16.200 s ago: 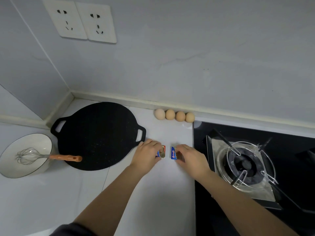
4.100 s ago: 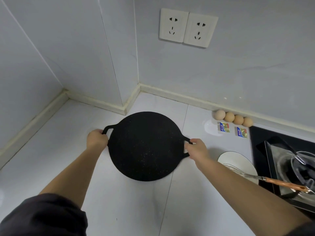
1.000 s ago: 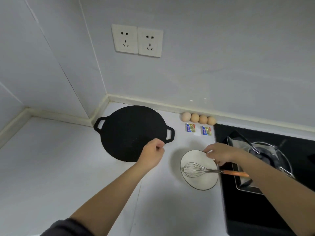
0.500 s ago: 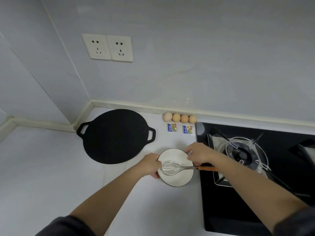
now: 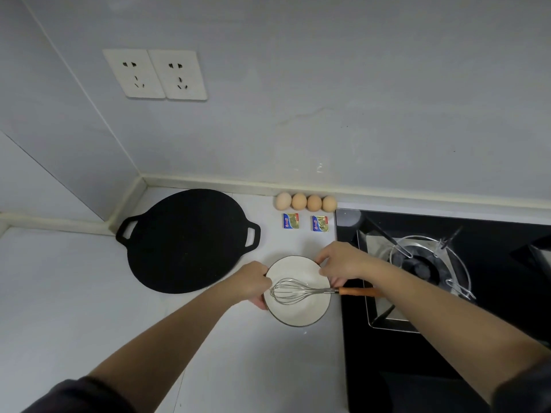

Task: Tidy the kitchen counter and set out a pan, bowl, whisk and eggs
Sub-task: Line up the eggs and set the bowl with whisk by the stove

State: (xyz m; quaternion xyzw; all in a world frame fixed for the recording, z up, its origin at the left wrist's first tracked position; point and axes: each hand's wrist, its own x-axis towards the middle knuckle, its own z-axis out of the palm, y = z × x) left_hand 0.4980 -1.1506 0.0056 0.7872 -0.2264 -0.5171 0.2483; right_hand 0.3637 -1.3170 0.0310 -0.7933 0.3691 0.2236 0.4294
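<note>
A white bowl (image 5: 298, 314) with a dark rim sits on the counter beside the hob. A wire whisk (image 5: 295, 292) lies in it, its orange handle sticking out to the right. My left hand (image 5: 252, 283) grips the bowl's left rim and my right hand (image 5: 343, 262) grips its upper right rim. The flat black pan (image 5: 185, 239) with two loop handles lies to the left, near the wall corner. Several brown eggs (image 5: 305, 201) stand in a row against the back wall.
Two small foil packets (image 5: 290, 220) lie in front of the eggs. A black gas hob (image 5: 432, 272) with a metal burner ring fills the right side. Two wall sockets (image 5: 156, 74) are above the pan. White counter (image 5: 74, 293) spreads out to the left.
Both hands have settled on the bowl's rim over the last second; the left came over from beside the pan. The bowl sits close to the hob edge.
</note>
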